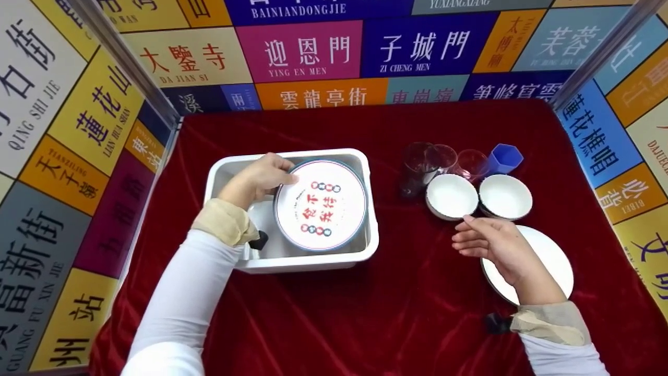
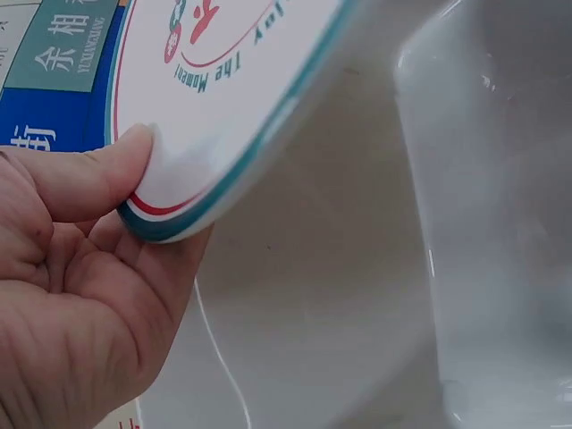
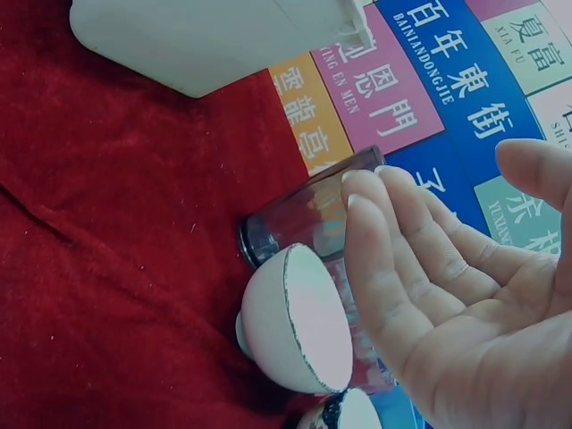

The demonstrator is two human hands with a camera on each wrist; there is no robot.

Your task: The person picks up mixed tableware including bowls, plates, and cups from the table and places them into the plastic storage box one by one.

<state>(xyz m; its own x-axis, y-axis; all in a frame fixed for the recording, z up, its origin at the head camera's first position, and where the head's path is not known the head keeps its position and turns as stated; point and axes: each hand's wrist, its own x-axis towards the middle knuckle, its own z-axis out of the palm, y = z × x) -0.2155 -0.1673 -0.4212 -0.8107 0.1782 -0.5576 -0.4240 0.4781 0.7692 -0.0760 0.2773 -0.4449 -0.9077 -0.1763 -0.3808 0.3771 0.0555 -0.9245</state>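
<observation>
My left hand [image 1: 263, 180] pinches the rim of a round white plate [image 1: 342, 203] with red characters and a blue-green edge. In the left wrist view the thumb lies on the face of that plate [image 2: 214, 116] and the fingers go beneath it. The plate is over the white plastic basin [image 1: 308, 259], tilted. My right hand [image 1: 496, 245] holds nothing; its fingers are extended, just in front of two white bowls [image 1: 451, 197]. Partly under the right hand and wrist in the head view is a plain white plate [image 1: 548, 256].
Behind the bowls stand several clear drinking glasses [image 1: 419, 156] and a blue cup [image 1: 505, 158] with angular sides. A second white bowl [image 1: 506, 196] sits to the right. Red velvet cloth [image 1: 376, 313] covers the table, with printed panels [image 1: 308, 52] walling the back and sides.
</observation>
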